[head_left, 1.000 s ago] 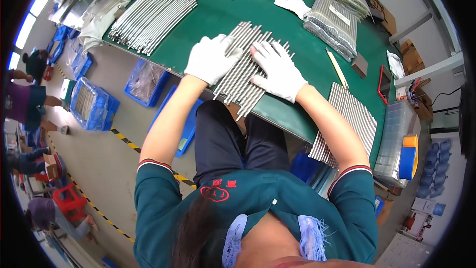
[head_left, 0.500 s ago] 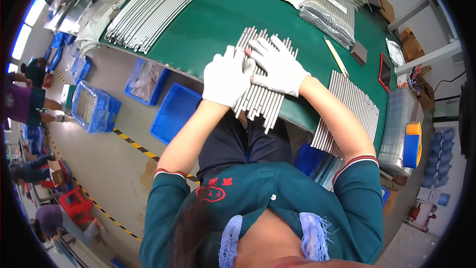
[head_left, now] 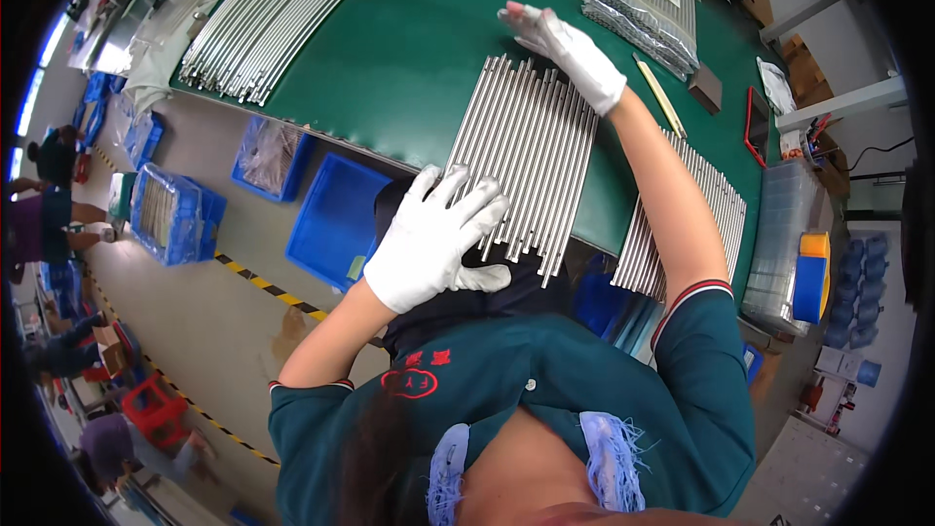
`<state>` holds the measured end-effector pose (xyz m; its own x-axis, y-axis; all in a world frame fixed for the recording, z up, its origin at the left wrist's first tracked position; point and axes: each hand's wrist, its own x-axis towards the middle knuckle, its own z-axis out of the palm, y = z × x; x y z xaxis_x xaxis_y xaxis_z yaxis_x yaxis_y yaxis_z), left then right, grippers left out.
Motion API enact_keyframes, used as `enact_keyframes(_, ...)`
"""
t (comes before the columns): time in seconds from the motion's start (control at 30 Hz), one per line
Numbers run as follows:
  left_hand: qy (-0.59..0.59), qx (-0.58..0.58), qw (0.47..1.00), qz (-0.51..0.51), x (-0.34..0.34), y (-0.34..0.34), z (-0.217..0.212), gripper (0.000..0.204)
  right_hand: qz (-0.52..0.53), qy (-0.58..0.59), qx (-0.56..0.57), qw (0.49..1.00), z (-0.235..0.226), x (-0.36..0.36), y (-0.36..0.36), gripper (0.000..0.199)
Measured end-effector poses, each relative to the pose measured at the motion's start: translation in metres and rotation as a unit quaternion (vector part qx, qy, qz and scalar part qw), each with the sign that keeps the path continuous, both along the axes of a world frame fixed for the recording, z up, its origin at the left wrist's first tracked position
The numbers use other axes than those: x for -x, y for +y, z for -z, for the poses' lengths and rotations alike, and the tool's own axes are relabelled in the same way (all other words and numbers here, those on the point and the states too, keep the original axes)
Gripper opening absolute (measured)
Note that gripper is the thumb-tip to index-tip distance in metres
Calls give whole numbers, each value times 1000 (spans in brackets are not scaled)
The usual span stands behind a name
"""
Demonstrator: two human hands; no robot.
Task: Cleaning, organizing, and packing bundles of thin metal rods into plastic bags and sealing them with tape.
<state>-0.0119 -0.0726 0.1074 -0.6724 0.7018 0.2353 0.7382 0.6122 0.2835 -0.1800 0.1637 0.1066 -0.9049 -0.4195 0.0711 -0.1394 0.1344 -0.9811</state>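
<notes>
A layer of thin silvery metal rods lies side by side in front of me, their near ends uneven and jutting past the table's front edge. My left hand, in a white glove with bare-looking cuff end at the wrist, is at the layer's near left corner, fingers spread, thumb apart. It overlaps the rod ends; I cannot tell if it presses on them. Over the far right corner is my right hand, gloved too, fingers stretched out and palm turned inward, holding nothing. Its fingertips look reddish.
More rods lie at the far left and under my right forearm. Bagged rods, a yellow utility knife and a dark block sit to the right on the green table. Blue bins stand on the floor at left.
Both hands have come off the middle of the rods. The left moved nearer to me, the right away toward the far ends. The rods now lie spread in a flatter, wider layer.
</notes>
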Motion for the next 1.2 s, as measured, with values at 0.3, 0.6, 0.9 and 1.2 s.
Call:
enact_keyframes(0.3, 20, -22, 999, 31, 22, 8, 10, 80, -143, -212, 249, 934, 14, 37, -4, 71)
enact_keyframes(0.6, -13, -33, 985, 171, -4, 58, 9, 67, -110, -235, 275, 926, 18, 12, 57, 83)
enact_keyframes(0.9, -5, -66, 987, 144, 2, 63, 8, 68, -84, -238, 262, 932, 17, 0, 54, 72)
enact_keyframes(1.2, -541, -361, 741, -167, -22, -23, -23, 33, -137, 444, -397, 792, -6, -78, 3, 72)
